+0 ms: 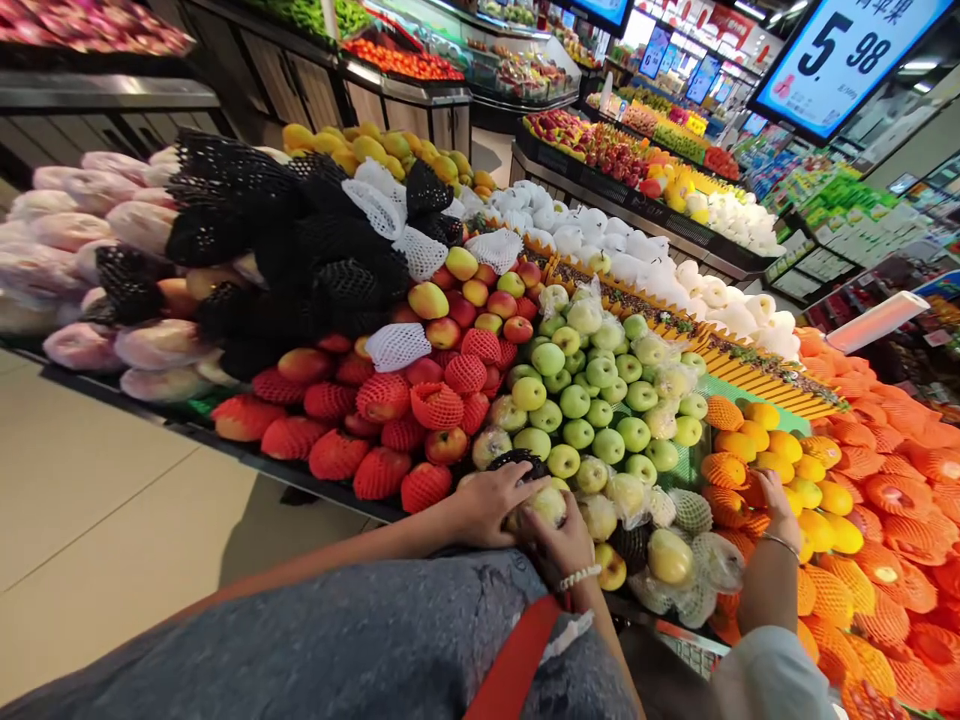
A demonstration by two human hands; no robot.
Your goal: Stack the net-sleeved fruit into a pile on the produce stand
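Observation:
At the front edge of the fruit stand, my left hand (489, 502) and my right hand (564, 542) close around one pale green apple (549, 507). My right hand, with a beaded bracelet at the wrist, grips its lower right side. From the left, the fingers of my left hand reach over it. A black foam net (519, 461) shows just behind my left fingers; whether it touches the apple I cannot tell. Loose green apples (576, 402) lie beyond my hands, some in clear wrap. Red apples in red foam nets (384, 398) are piled to the left.
At the right, another person's hand (781, 515) reaches over oranges (780, 445). Orange-netted fruit (900, 500) fills the far right. Black foam nets (300, 230) heap up at the left, beside wrapped pinkish fruit (161, 340). A price screen (847, 60) hangs above.

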